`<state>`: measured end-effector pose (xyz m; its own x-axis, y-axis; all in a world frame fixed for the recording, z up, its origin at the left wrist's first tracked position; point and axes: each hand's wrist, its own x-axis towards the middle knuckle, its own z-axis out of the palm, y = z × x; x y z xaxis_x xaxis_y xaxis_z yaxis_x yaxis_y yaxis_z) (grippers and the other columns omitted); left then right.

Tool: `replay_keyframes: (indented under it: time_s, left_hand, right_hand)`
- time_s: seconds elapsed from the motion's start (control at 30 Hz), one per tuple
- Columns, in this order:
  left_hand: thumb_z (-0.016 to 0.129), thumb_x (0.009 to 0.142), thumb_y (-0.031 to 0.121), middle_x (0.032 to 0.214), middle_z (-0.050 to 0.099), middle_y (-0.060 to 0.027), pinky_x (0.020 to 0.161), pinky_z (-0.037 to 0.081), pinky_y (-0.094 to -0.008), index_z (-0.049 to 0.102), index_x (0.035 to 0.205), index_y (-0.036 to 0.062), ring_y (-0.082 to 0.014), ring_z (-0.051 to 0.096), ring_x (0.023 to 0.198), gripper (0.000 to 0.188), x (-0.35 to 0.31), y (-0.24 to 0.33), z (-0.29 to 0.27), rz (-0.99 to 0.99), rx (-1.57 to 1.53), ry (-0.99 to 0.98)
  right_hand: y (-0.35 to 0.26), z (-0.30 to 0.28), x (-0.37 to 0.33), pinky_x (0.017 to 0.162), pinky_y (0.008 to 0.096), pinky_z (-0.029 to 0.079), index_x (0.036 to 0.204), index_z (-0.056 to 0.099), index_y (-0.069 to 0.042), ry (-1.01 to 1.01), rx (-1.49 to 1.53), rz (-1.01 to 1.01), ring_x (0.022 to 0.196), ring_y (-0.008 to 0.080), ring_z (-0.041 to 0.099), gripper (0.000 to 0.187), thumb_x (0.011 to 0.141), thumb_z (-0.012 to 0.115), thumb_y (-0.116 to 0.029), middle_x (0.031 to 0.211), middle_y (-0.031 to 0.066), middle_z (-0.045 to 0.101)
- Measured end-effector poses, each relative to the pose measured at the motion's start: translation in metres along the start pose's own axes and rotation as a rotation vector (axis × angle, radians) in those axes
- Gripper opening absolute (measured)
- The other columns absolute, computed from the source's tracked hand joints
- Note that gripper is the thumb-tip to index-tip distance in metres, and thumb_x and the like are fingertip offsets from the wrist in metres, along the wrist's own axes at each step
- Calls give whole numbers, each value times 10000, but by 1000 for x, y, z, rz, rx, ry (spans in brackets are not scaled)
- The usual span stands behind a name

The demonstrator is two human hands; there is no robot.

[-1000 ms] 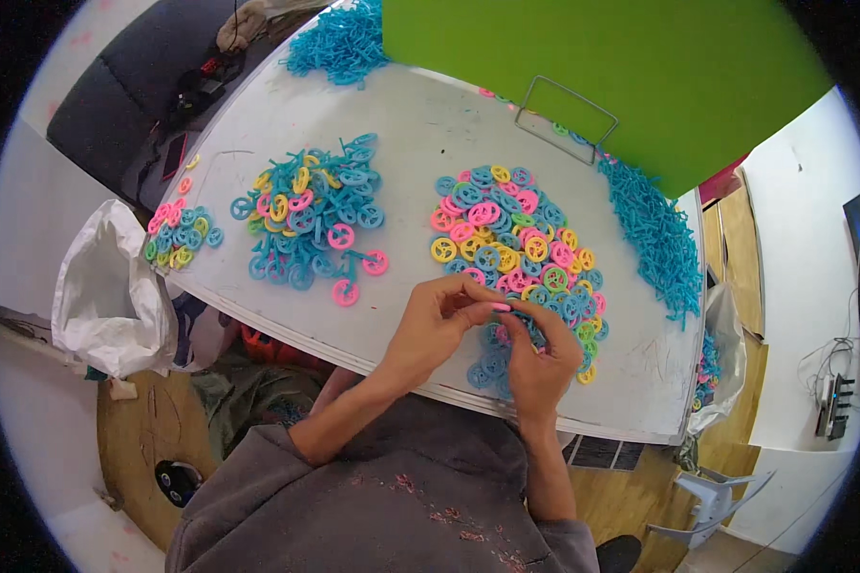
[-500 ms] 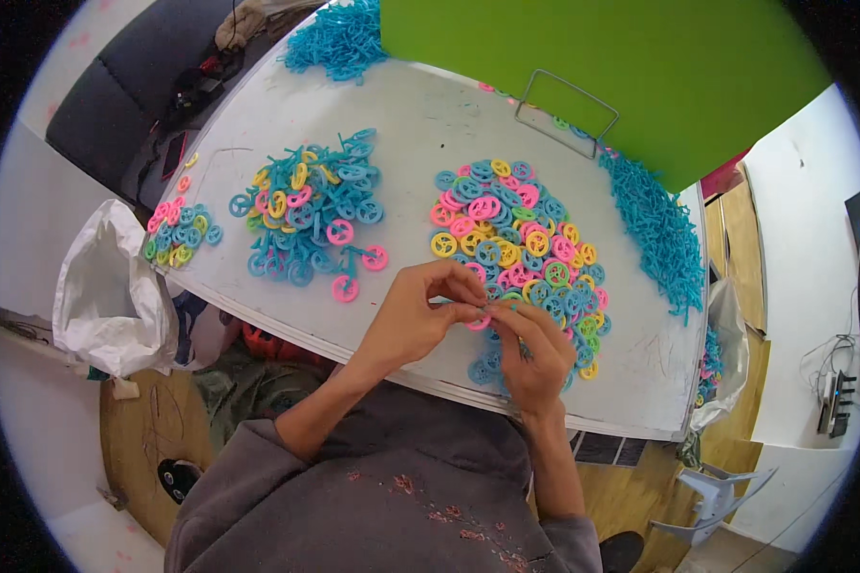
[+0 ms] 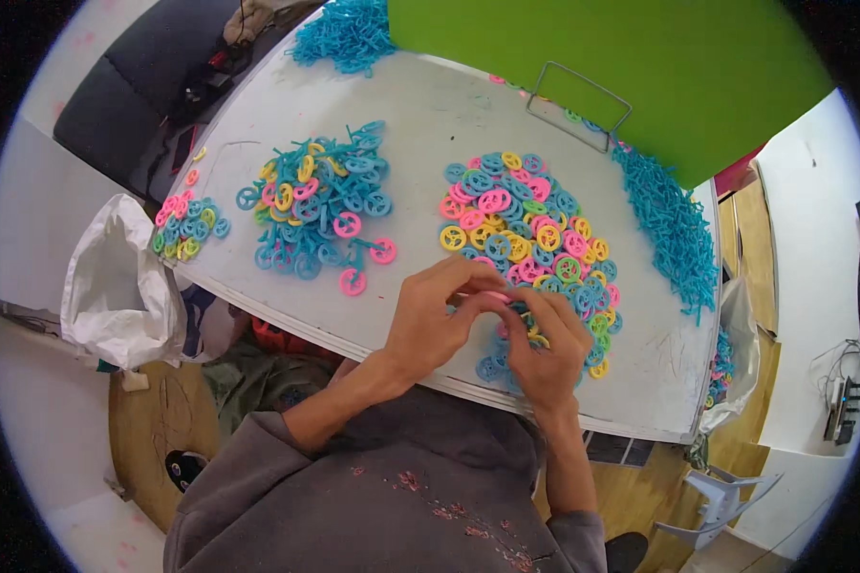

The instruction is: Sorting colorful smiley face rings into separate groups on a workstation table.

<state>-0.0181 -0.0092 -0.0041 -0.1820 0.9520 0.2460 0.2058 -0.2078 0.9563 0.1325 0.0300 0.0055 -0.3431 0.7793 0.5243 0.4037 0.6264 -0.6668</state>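
Over the near edge of a pile of colourful plastic wheels [image 3: 496, 201], my two hands meet fingertip to fingertip. My left hand [image 3: 441, 310] is closed, with thumb and index finger pinching a small pink wheel [image 3: 493, 295] seen nearly edge-on. My right hand [image 3: 550, 349] is also closed in a pinch against the wheel's right side. A bit of teal shows by its fingertips, but the fingers mostly hide what they hold. To the left lies a heap of teal stems with wheels fitted on them [image 3: 306, 265]; one with pink wheels [image 3: 353, 282] rests at its near edge.
Teal stems lie heaped at the far left [image 3: 342, 38] and along the right edge [image 3: 667, 234] of the white table [image 3: 420, 115]. A green panel [image 3: 592, 67] with a wire handle stands at the back. White sacks [image 3: 115, 286] hang by both sides. Loose wheels [image 3: 189, 229] sit at the left corner.
My hands have risen slightly away from me and come closer together around the pink wheel, which is now tilted nearly edge-on. The whole view has shifted a little.
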Motion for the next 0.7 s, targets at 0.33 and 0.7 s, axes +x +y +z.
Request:
replay_keyframes:
  time_s: [0.33,0.7]
  left_hand:
    - [571,784,-11,945,555,-230,705,481,-478,541,1034,-28,-408,575,827,252,62,-50,-32,30,831,206]
    - [612,770,-33,873,592,-118,643,489,-325,602,1006,40,-251,611,758,247,37,2,-54,222,486,528]
  right_hand:
    - [10,-9,9,828,349,442,929,676,-32,50,-115,92,951,235,545,223,716,724,16,1029,91,587]
    - [29,-4,4,899,386,419,1059,677,-78,97,-327,104,1030,266,527,241,819,682,-96,1068,93,588]
